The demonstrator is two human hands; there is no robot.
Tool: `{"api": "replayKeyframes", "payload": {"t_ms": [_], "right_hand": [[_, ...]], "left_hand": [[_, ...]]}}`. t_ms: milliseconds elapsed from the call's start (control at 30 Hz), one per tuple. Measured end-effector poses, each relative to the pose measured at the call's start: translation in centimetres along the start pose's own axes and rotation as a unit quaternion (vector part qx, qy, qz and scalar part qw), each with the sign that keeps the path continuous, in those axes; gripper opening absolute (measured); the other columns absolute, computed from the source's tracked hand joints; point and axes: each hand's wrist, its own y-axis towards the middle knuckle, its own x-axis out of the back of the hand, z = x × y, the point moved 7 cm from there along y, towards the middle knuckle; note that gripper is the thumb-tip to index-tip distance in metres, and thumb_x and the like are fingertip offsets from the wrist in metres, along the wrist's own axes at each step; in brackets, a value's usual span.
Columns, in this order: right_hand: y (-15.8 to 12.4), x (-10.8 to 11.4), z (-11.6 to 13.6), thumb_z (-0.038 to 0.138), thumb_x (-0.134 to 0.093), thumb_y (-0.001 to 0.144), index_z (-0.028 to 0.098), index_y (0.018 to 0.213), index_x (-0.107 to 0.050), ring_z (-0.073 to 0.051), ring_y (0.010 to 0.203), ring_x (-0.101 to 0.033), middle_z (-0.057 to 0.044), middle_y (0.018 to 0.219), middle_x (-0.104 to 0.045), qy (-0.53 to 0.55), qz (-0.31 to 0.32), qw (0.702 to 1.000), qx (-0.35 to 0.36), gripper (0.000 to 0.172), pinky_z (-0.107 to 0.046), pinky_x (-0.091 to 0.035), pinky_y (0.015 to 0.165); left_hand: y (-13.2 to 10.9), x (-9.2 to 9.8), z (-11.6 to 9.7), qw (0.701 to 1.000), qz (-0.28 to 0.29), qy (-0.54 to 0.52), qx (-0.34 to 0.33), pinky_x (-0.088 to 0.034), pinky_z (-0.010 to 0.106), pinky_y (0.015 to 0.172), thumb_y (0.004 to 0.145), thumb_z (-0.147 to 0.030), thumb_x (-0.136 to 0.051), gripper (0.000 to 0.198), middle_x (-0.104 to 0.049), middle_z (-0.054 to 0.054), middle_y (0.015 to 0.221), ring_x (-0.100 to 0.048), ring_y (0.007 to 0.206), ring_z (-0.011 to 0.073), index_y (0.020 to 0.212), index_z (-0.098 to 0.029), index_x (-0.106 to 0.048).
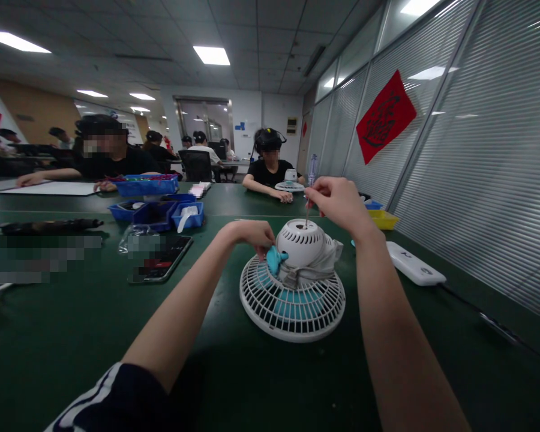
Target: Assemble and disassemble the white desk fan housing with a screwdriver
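A small white fan (292, 297) lies face down on the green table (72, 336), its round motor housing (300, 242) pointing up and blue blades showing through the grille. My right hand (337, 201) is closed on a screwdriver (311, 186) with a clear handle, held upright, its tip in the top of the housing. My left hand (254, 235) is closed against the left side of the housing, next to a blue part.
A white power strip (414, 264) with a cable lies to the right. A phone (161, 259), blue trays (162, 213) and a yellow tray (383, 219) sit further back. Several people sit at the table's far side, one with another fan (290, 183). A blinds-covered glass wall runs along the right.
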Motion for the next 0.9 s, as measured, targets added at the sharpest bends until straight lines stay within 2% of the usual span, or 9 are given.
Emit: {"api": "replayKeyframes", "payload": {"t_ms": [67,133,300,433,533,767,900], "right_hand": [[0.0,0.1,0.0,0.023,-0.056,0.082,0.017,0.063,-0.059,-0.016,0.061,-0.061,-0.006,0.063,-0.066,0.001,0.000,1.000,-0.002,0.020,-0.030,-0.045,0.062],[-0.1,0.2,0.0,0.023,-0.056,0.082,0.017,0.062,-0.059,-0.016,0.061,-0.060,-0.006,0.063,-0.066,-0.003,0.000,1.000,-0.004,0.021,-0.030,-0.044,0.061],[-0.1,0.3,0.0,0.024,-0.056,0.083,0.016,0.063,-0.059,-0.016,0.061,-0.059,-0.007,0.065,-0.065,-0.012,0.002,1.000,-0.006,0.021,-0.030,-0.043,0.060],[-0.1,0.3,0.0,0.026,-0.056,0.083,0.016,0.063,-0.058,-0.016,0.063,-0.060,-0.007,0.067,-0.066,-0.008,0.001,1.000,-0.001,0.022,-0.029,-0.043,0.060],[-0.1,0.2,0.0,0.025,-0.056,0.083,0.016,0.061,-0.057,-0.016,0.064,-0.061,-0.007,0.066,-0.066,0.002,0.001,1.000,0.000,0.023,-0.028,-0.043,0.059],[0.0,0.1,0.0,0.024,-0.055,0.082,0.017,0.063,-0.059,-0.015,0.058,-0.060,-0.006,0.063,-0.066,0.001,0.001,1.000,-0.001,0.020,-0.028,-0.044,0.058],[-0.1,0.1,0.0,0.024,-0.055,0.082,0.017,0.063,-0.058,-0.015,0.059,-0.061,-0.005,0.062,-0.066,0.003,0.004,1.000,-0.006,0.020,-0.029,-0.045,0.060]], "left_hand": [[0.9,-0.3,0.3,1.000,-0.018,0.017,0.005,-0.048,0.025,0.061,0.060,-0.018,-0.051,0.012,-0.057,0.000,0.043,-0.055,0.049,0.0123,0.050,-0.016,-0.056],[1.4,-0.8,0.5,1.000,-0.004,0.023,0.010,-0.047,0.025,0.060,0.060,-0.018,-0.052,0.012,-0.056,-0.001,0.041,-0.053,0.048,0.0122,0.048,-0.017,-0.055],[-0.1,-0.8,0.5,0.998,0.054,-0.025,0.020,-0.050,0.030,0.067,0.065,-0.025,-0.056,0.014,-0.065,0.002,0.056,-0.060,0.057,0.0150,0.066,-0.014,-0.064],[-2.1,0.3,-0.7,0.994,0.074,-0.077,-0.022,-0.050,0.028,0.074,0.065,-0.026,-0.062,0.022,-0.069,0.002,0.066,-0.062,0.067,0.0146,0.082,-0.015,-0.069],[-2.8,0.4,-1.4,0.991,0.099,-0.083,-0.045,-0.049,0.026,0.073,0.065,-0.027,-0.066,0.027,-0.070,0.001,0.068,-0.062,0.067,0.0129,0.088,-0.016,-0.071],[-1.6,-0.3,-0.8,0.991,0.102,-0.078,-0.038,-0.049,0.025,0.067,0.057,-0.031,-0.076,0.020,-0.069,0.000,0.061,-0.060,0.061,0.0125,0.072,-0.017,-0.073],[-1.4,-0.2,-0.7,0.990,0.100,-0.080,-0.055,-0.049,0.023,0.064,0.056,-0.033,-0.077,0.020,-0.070,0.001,0.060,-0.060,0.060,0.0125,0.069,-0.018,-0.074]]}}
